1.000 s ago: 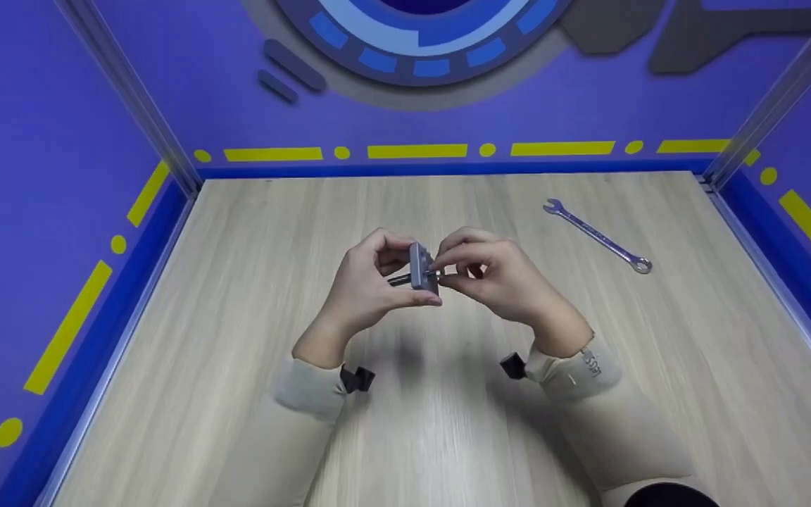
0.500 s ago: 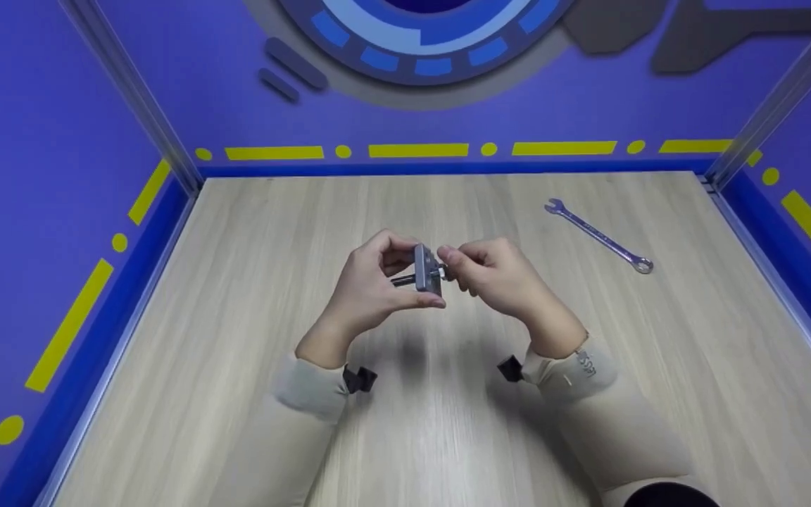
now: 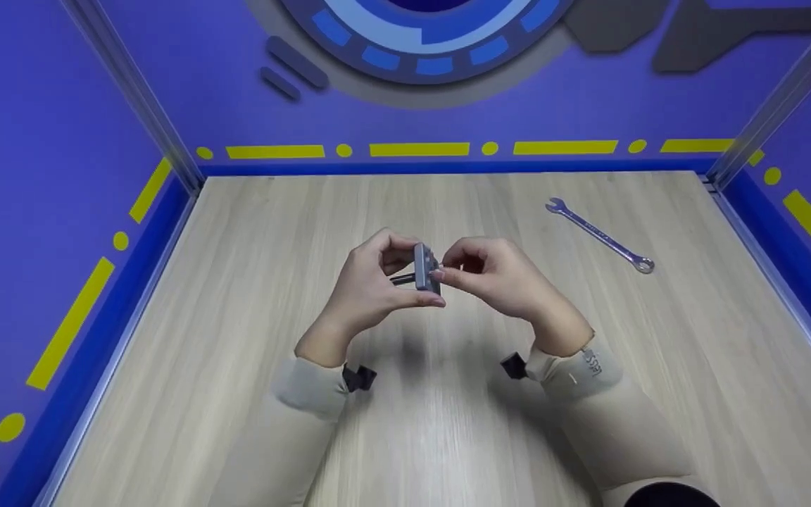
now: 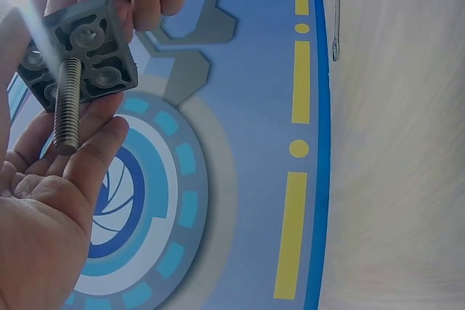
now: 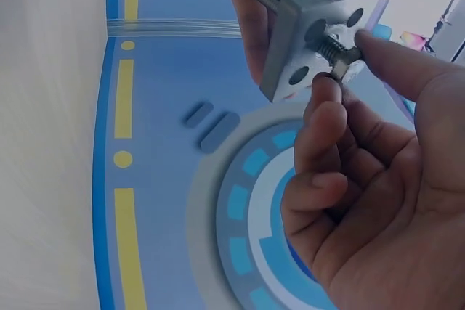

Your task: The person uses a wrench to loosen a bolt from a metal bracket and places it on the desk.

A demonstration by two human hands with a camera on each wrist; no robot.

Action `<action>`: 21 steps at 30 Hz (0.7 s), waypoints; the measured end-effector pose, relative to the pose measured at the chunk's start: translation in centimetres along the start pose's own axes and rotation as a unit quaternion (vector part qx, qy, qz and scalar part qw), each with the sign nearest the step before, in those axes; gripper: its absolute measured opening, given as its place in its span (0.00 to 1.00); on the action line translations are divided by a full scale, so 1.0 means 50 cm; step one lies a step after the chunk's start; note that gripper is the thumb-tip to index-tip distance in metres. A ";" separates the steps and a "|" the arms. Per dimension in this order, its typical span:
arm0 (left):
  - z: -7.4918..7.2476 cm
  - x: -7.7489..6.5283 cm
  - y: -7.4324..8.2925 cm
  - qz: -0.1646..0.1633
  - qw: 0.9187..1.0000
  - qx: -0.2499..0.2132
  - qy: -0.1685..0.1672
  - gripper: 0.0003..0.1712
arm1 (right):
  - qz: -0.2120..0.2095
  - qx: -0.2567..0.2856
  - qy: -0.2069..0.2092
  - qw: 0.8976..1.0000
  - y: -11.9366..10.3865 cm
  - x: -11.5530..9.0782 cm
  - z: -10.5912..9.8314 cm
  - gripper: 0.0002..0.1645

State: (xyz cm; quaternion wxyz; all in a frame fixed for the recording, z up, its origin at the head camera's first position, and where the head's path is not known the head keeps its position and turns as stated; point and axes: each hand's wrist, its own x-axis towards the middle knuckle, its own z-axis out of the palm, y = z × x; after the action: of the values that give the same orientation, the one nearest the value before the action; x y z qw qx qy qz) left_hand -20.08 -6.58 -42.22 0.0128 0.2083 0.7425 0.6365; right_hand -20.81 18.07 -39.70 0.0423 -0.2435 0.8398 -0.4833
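My left hand (image 3: 365,287) grips a square grey plate (image 3: 420,269) by its edges, above the middle of the table. The plate has a round hole near each corner, and its recessed back shows in the left wrist view. A bolt passes through its centre; the long threaded shank (image 4: 68,107) sticks out at the back, toward the left palm. On the other face, the bolt's hex head (image 5: 344,64) stands off the plate with a short stretch of thread showing. My right hand (image 3: 500,274) pinches that head between thumb and forefinger, its other fingers curled.
A combination wrench (image 3: 599,236) lies on the wooden table (image 3: 272,282) at the back right. Blue printed panels (image 3: 419,120) wall the table at the back and both sides, with metal posts (image 3: 131,98) in the corners.
My right hand's thumb and fingers have rolled over the bolt head and back, the thumb now lower and nearer the plate than half a second ago. The left hand and plate have hardly moved.
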 end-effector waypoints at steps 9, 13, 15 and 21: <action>-0.002 0.000 -0.004 -0.001 1.000 -0.013 0.002 0.49 | -0.082 -0.017 0.003 0.996 0.007 -0.004 -0.003 0.11; -0.004 -0.001 -0.003 -0.003 1.000 -0.017 0.006 0.49 | -0.123 -0.017 0.015 0.992 0.011 -0.003 -0.002 0.12; -0.005 0.000 -0.002 -0.002 1.000 -0.020 0.006 0.48 | -0.128 -0.011 0.019 0.991 0.012 -0.003 -0.002 0.14; -0.005 0.001 -0.002 0.015 1.000 -0.016 0.008 0.45 | -0.069 -0.004 0.036 0.997 0.011 0.000 -0.001 0.11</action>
State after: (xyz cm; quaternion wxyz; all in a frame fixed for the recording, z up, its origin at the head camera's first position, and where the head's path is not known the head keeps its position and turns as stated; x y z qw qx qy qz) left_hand -20.24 -6.82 -42.25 0.0008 0.2139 0.7292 0.6500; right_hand -21.02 18.33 -40.11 -0.0225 -0.2837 0.8236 -0.4906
